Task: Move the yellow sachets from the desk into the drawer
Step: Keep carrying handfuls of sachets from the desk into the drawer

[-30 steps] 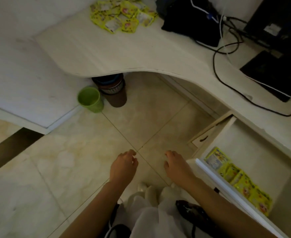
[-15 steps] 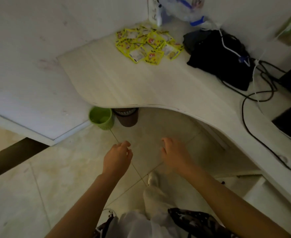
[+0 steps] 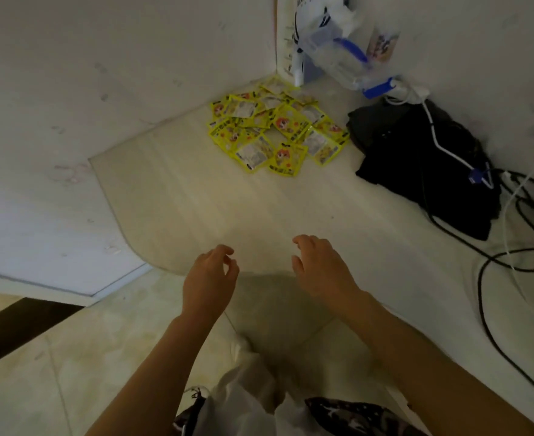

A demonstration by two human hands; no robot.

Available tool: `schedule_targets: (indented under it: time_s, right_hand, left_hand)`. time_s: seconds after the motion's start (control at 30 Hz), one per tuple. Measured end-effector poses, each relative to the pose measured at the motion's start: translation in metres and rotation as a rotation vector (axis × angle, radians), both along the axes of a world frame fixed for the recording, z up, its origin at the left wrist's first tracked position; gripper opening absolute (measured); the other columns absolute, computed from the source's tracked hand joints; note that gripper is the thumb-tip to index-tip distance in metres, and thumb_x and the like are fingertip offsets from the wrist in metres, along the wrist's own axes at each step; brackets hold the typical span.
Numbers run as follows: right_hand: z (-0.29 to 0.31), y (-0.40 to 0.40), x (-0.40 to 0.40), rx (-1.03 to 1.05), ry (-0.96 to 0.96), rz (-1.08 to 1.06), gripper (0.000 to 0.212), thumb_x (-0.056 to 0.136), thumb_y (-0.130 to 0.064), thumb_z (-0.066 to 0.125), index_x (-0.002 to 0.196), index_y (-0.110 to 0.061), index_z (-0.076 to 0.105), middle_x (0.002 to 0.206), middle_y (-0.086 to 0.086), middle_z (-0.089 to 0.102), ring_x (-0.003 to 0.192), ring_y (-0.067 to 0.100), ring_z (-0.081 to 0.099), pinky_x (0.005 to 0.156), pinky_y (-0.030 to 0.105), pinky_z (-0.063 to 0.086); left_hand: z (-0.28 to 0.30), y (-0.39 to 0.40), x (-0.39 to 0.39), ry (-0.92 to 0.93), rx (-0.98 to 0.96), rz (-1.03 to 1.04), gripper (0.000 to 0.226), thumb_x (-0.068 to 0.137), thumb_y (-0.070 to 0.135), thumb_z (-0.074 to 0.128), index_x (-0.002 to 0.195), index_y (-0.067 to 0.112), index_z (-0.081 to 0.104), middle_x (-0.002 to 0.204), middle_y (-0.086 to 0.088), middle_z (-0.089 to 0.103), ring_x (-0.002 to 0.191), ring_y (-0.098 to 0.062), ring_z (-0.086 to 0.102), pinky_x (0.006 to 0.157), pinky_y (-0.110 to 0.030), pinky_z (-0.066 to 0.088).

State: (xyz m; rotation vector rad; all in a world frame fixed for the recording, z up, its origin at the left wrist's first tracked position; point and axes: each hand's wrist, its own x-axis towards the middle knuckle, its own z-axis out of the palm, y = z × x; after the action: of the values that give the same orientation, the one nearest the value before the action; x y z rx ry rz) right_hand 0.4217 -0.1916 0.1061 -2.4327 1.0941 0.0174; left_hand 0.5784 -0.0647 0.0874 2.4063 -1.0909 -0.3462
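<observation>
Over the near edge of the pale surface (image 3: 196, 196), the left hand (image 3: 207, 283) and right hand (image 3: 320, 269) hover apart from each other, each with fingers loosely curled, holding and touching nothing. At the far corner by the wall, the yellow sachets (image 3: 275, 130) lie in a loose overlapping heap, well apart from both hands. Just right of the heap sits a black bag (image 3: 423, 162) with cables (image 3: 511, 247) trailing across it.

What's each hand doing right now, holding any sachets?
Left hand: open, fingers loosely curled, holding nothing.
Right hand: open, fingers loosely curled, holding nothing.
</observation>
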Motion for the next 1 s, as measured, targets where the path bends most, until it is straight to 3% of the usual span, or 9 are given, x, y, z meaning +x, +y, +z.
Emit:
schedule_targets:
  time_s: [0.63, 0.77, 0.87, 1.0]
  right_hand:
    - [-0.017, -0.178, 0.146, 0.097, 0.032, -0.236, 0.034, 0.097, -0.025, 0.044, 0.127, -0.010, 0.045, 0.121, 0.012, 0.053, 0.111, 0.030, 0.048, 0.089, 0.042, 0.046]
    - [-0.029, -0.205, 0.159, 0.257, -0.059, -0.351, 0.038, 0.096, -0.024, 0.048, 0.129, -0.007, 0.044, 0.122, 0.015, 0.056, 0.112, 0.031, 0.053, 0.090, 0.036, 0.045]
    - [-0.040, -0.224, 0.165, 0.425, -0.114, -0.546, 0.045, 0.094, -0.025, 0.055, 0.132, -0.004, 0.042, 0.125, 0.017, 0.057, 0.116, 0.030, 0.054, 0.086, 0.029, 0.041]
    - [-0.057, -0.250, 0.169, 0.516, -0.099, -0.703, 0.052, 0.092, -0.024, 0.058, 0.132, 0.002, 0.038, 0.126, 0.020, 0.053, 0.114, 0.033, 0.054, 0.076, 0.029, 0.039]
  left_hand:
    - [-0.018, -0.197, 0.175, 0.089, 0.135, -0.113, 0.024, 0.090, 0.023, 0.054, 0.112, 0.019, 0.060, 0.104, 0.002, 0.065, 0.101, -0.021, 0.057, 0.080, -0.036, 0.048]
    - [-0.024, -0.234, 0.183, 0.144, 0.187, -0.100, 0.026, 0.090, 0.025, 0.053, 0.114, 0.017, 0.059, 0.110, -0.001, 0.063, 0.103, -0.023, 0.058, 0.082, -0.039, 0.049]
    - [-0.030, -0.260, 0.186, 0.136, 0.228, -0.109, 0.031, 0.091, 0.026, 0.054, 0.120, 0.015, 0.055, 0.119, -0.006, 0.058, 0.112, -0.027, 0.050, 0.086, -0.043, 0.047]
    - [-0.039, -0.290, 0.184, 0.072, 0.261, -0.128, 0.042, 0.088, 0.024, 0.057, 0.128, 0.013, 0.051, 0.128, -0.010, 0.056, 0.124, -0.031, 0.040, 0.094, -0.043, 0.042]
